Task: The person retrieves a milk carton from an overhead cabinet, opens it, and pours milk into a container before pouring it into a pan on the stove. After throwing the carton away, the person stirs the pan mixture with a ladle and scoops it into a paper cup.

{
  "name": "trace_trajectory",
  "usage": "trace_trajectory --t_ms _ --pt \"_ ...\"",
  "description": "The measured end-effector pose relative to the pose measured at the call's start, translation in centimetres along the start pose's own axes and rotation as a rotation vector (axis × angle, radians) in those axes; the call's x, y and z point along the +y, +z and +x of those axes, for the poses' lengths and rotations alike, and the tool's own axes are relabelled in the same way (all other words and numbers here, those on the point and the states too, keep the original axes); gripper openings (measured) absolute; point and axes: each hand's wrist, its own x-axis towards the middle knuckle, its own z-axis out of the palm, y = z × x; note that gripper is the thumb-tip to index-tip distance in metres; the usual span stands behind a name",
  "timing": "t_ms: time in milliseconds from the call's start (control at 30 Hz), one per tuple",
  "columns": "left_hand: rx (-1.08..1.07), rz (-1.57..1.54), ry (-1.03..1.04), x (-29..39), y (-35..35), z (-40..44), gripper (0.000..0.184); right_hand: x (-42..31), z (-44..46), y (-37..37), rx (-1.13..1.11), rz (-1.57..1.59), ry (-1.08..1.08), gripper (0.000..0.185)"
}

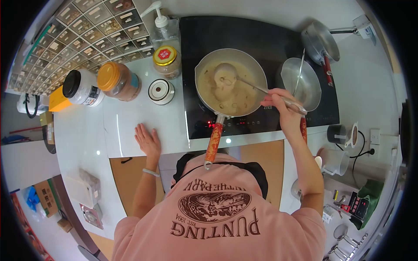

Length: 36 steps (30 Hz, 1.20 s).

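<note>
In the head view, the right hand [287, 111] has its fingers [281, 92] closed around the handle of a ladle [225, 75], whose bowl sits in cloudy soup [248, 93] inside a pot [263, 71] on the black cooktop [193, 32]. The left hand [149, 141] lies on the white bench [126, 122], fingers spread, holding nothing, with a round tin [161, 92] nearby.

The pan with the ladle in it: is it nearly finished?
Already done: the pan is on the stove with pale liquid in it, and red lights glow. The right hand holds the ladle in the liquid. Probably left: more cooking and scooping out, as the liquid is in the pan.
</note>
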Motion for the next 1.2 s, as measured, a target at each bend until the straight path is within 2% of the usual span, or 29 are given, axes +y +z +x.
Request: trace_trajectory --t_ms 200,333,433,533,633,733,833,933,1033,1200 --pt "-0.001 0.0 0.009 -0.1 0.0 0.0 0.059 -0.9 1.2 -1.5 -0.11 -0.43 -0.442 0.018" --pt "-0.002 -0.005 0.0 0.0 0.0 -0.1 0.059 1.1 3.4 -1.2 -0.268 -0.878 -0.856 0.04" --pt "-0.001 -0.012 -0.001 0.0 0.0 -0.1 0.059 1.8 4.0 -1.0 -0.38 -1.055 -0.941 0.055" --pt "0.011 -0.017 0.002 0.0 0.1 -0.1 0.059 1.9 3.4 -1.8 -0.461 -1.154 -0.873 0.06" --pt "0.016 -0.018 0.004 -0.1 0.1 -0.2 0.059 1.3 2.2 -3.0 -0.424 -1.131 -0.863 0.047" --pt "0.006 -0.001 0.001 -0.1 0.2 0.0 0.059 -0.4 0.9 -3.9 -0.413 -0.964 -0.712 0.031" --pt "0.005 0.017 0.001 -0.2 0.3 0.0 0.06 -2.0 0.2 -4.8 -0.409 -0.852 -0.442 0.016" --pt "0.002 0.016 -0.002 -0.2 0.4 0.0 0.06 -0.6 0.2 -4.9 -0.29 -0.283 0.039 0.017" --pt "0.003 0.009 -0.003 -0.3 0.3 -0.1 0.06 0.9 0.3 -3.7 -0.158 0.054 0.328 0.023" --pt "0.005 0.0 -0.004 -0.5 0.6 -0.2 0.06 3.9 -0.5 0.1 -0.026 0.377 0.412 0.028"
